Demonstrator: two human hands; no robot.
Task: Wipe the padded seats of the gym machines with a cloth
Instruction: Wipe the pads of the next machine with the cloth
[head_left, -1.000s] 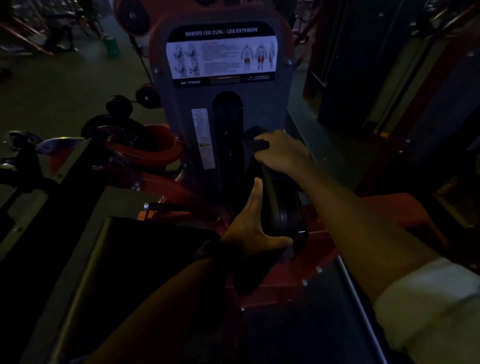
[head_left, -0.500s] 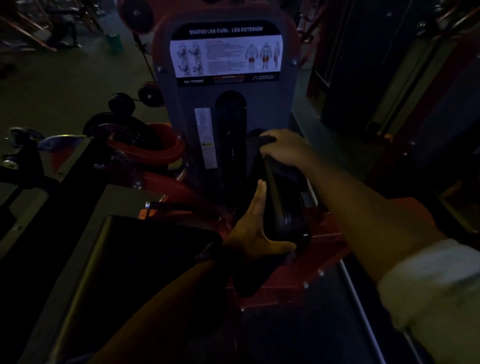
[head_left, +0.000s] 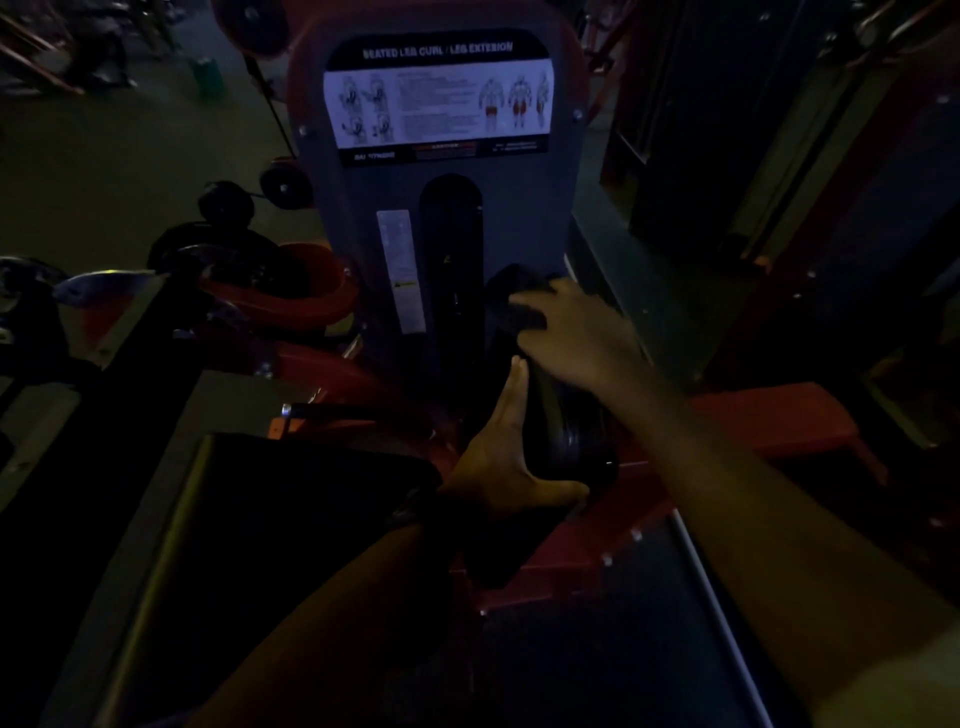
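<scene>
The scene is dim. A black leg roller pad (head_left: 566, 431) sticks out from a seated leg curl / leg extension machine (head_left: 441, 208). My left hand (head_left: 504, 457) braces the pad's left side, fingers straight and thumb spread under its near end. My right hand (head_left: 576, 332) lies over the top of the pad, fingers curled on a dark cloth (head_left: 514, 291) pressed to the padding. The machine's black padded seat (head_left: 311, 519) is at the lower left, partly hidden by my left forearm.
A red machine frame (head_left: 779, 415) runs to the right below my right arm. Another dark pad (head_left: 597, 649) fills the bottom centre. Weight plates (head_left: 285, 182) and a red rounded part (head_left: 311, 291) stand on the left. Dark machines rise at the right.
My right hand has slid a little nearer to me along the top of the roller pad with the cloth. My left hand stays braced against the pad's side.
</scene>
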